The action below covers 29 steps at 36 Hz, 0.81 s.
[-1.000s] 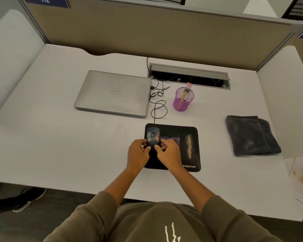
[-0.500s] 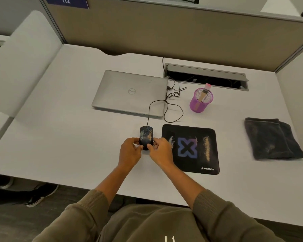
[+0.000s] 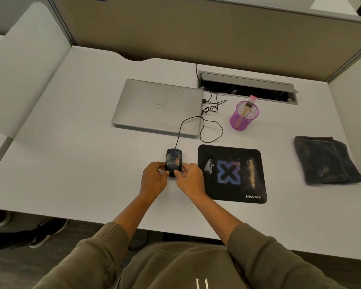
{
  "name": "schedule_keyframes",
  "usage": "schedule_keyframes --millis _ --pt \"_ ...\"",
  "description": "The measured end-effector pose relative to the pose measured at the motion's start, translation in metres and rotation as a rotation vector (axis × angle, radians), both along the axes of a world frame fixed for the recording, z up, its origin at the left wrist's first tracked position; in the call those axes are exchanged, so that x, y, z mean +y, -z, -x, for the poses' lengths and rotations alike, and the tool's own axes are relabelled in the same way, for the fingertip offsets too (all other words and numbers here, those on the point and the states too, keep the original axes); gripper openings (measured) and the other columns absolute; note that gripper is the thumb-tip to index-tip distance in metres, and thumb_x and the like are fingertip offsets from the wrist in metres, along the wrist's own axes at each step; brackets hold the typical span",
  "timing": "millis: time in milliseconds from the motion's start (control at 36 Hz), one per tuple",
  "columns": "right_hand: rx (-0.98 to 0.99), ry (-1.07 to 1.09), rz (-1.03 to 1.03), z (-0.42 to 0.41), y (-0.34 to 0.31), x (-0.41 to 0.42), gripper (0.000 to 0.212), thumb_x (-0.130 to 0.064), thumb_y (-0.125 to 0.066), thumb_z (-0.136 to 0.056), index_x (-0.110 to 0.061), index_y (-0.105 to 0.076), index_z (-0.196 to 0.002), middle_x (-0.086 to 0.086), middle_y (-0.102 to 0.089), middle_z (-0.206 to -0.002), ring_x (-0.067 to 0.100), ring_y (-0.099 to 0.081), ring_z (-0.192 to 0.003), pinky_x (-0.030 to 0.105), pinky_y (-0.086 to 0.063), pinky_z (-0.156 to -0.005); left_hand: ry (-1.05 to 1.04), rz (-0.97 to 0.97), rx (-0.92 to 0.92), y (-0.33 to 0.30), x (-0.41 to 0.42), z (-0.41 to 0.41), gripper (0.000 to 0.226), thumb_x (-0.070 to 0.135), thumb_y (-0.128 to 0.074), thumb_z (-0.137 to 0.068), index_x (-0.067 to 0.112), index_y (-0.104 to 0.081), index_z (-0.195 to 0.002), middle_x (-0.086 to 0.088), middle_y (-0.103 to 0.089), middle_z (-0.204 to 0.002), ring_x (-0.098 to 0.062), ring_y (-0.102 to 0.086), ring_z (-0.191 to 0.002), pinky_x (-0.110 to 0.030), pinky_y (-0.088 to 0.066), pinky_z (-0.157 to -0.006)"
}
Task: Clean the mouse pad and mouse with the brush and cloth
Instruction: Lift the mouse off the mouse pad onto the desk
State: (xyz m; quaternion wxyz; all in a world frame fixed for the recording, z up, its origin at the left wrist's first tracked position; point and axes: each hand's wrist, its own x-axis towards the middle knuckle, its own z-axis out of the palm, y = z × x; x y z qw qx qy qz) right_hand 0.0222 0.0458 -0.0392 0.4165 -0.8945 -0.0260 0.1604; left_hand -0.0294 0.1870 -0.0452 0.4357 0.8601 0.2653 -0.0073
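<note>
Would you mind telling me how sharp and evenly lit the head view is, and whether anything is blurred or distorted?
Head view: lighting is soft and even, shadows faint; the mouse, mouse pad and both hands, left hand and right hand, are sharp; the left partition is smeared; wide-angle distortion curves the desk edges; no strong glare on the laptop.
</note>
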Motion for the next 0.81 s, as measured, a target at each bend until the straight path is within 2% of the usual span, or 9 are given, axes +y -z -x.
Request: schedule_keyframes --millis 111,250,333,417,528,611,694,750,806 --pt "0.005 0.01 -0.005 0.002 0.001 -0.001 0.029 -0.026 -0.075 -0.096 -0.011 -0.07 -0.12 0.007 -0.065 -0.116 0.019 -0.066 -0.098 0.031 -0.059 -0.085 -0.004 0.015 0.001 0.003 -0.001 0.0 0.037 0.011 -0.076 -0.097 0.006 -0.067 -0.133 -0.012 -0.072 -0.126 -0.028 -0.068 -0.106 -0.028 -0.051 -0.094" --pt "0.012 -0.019 0.009 0.0 0.0 -0.003 0.032 -0.027 -0.074 -0.096 -0.011 -0.069 -0.124 0.006 -0.064 -0.119 0.02 -0.065 -0.102 0.028 -0.056 -0.086 -0.005 0.024 0.003 0.004 -0.002 0.001 0.036 0.011 -0.075 -0.098 0.007 -0.068 -0.132 -0.011 -0.072 -0.125 -0.025 -0.068 -0.103 -0.027 -0.051 -0.093" --pt "0.027 -0.062 0.014 -0.002 -0.001 -0.005 0.036 -0.026 -0.074 -0.097 -0.013 -0.068 -0.13 0.007 -0.063 -0.124 0.022 -0.064 -0.109 0.03 -0.055 -0.092 -0.012 0.04 0.002 0.004 -0.001 0.002 0.036 0.011 -0.075 -0.097 0.008 -0.068 -0.132 -0.01 -0.072 -0.126 -0.02 -0.065 -0.098 -0.027 -0.05 -0.092" --pt "0.02 -0.085 0.024 -0.005 -0.002 -0.011 0.039 -0.027 -0.075 -0.096 -0.01 -0.068 -0.131 0.007 -0.063 -0.126 0.023 -0.064 -0.113 0.027 -0.052 -0.094 -0.015 0.045 0.015 0.004 -0.001 0.003 0.04 0.014 -0.076 -0.097 0.008 -0.067 -0.135 -0.011 -0.071 -0.129 -0.025 -0.068 -0.106 -0.029 -0.051 -0.096" --pt "0.021 -0.084 0.005 -0.013 -0.009 -0.023 0.05 -0.029 -0.075 -0.096 -0.011 -0.062 -0.14 0.003 -0.061 -0.129 0.02 -0.064 -0.113 0.035 -0.056 -0.1 -0.047 0.039 -0.002 0.001 0.0 0.004 0.044 0.016 -0.077 -0.097 0.007 -0.064 -0.138 -0.011 -0.069 -0.131 -0.026 -0.067 -0.112 -0.027 -0.049 -0.096" --pt "-0.018 -0.098 0.01 -0.023 -0.015 -0.034 0.046 -0.028 -0.073 -0.097 -0.014 -0.062 -0.14 0.002 -0.06 -0.127 0.016 -0.063 -0.109 0.032 -0.056 -0.097 -0.078 0.03 -0.044 -0.003 -0.001 0.003 0.044 0.015 -0.076 -0.097 0.009 -0.062 -0.138 -0.01 -0.067 -0.133 -0.019 -0.065 -0.103 -0.024 -0.05 -0.091" --pt "-0.062 -0.114 0.024 -0.036 -0.023 -0.048 0.045 -0.029 -0.074 -0.097 -0.014 -0.063 -0.138 0.001 -0.061 -0.124 0.014 -0.062 -0.105 0.026 -0.054 -0.091 -0.102 0.005 -0.105 -0.01 -0.008 -0.002 0.042 0.014 -0.075 -0.098 0.01 -0.062 -0.137 -0.007 -0.066 -0.131 -0.012 -0.062 -0.084 -0.011 -0.045 -0.076" --pt "-0.089 -0.116 0.031 -0.046 -0.029 -0.058 0.041 -0.028 -0.075 -0.096 -0.014 -0.065 -0.133 0.001 -0.062 -0.12 0.012 -0.061 -0.1 0.024 -0.053 -0.088 -0.095 -0.003 -0.161 -0.016 -0.016 -0.008 0.041 0.013 -0.074 -0.098 0.011 -0.061 -0.137 -0.004 -0.065 -0.131 -0.014 -0.063 -0.087 -0.009 -0.047 -0.073" --pt "-0.101 -0.098 0.028 -0.056 -0.036 -0.068 0.037 -0.027 -0.075 -0.096 -0.013 -0.068 -0.129 0.001 -0.063 -0.119 0.012 -0.061 -0.097 0.022 -0.052 -0.085 -0.076 -0.001 -0.217 -0.023 -0.025 -0.015 0.039 0.013 -0.073 -0.099 0.011 -0.061 -0.137 -0.003 -0.064 -0.132 -0.017 -0.064 -0.102 -0.009 -0.051 -0.08"
